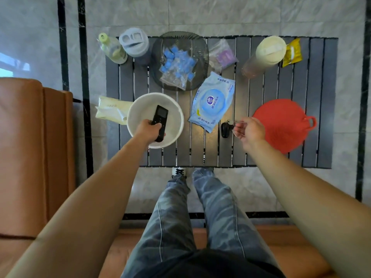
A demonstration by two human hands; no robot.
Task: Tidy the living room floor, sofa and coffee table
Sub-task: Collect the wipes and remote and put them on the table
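One slatted grey table [261,97] on marble floor [220,15] — left hand [148,130] grips remote [159,115], right hand [251,131] unclear.

Both arms are bare and stretched forward, my left arm [96,193] and right arm [305,177] nearly straight at the elbow. My left hand [148,130] is knuckles-up, with fingers and thumb wrapped round the near end of a black remote [159,117] that points away from me. My right hand [250,131] is at the same reach, palm turned inward, fingers [239,131] loosely curled; I cannot tell whether they pinch anything.
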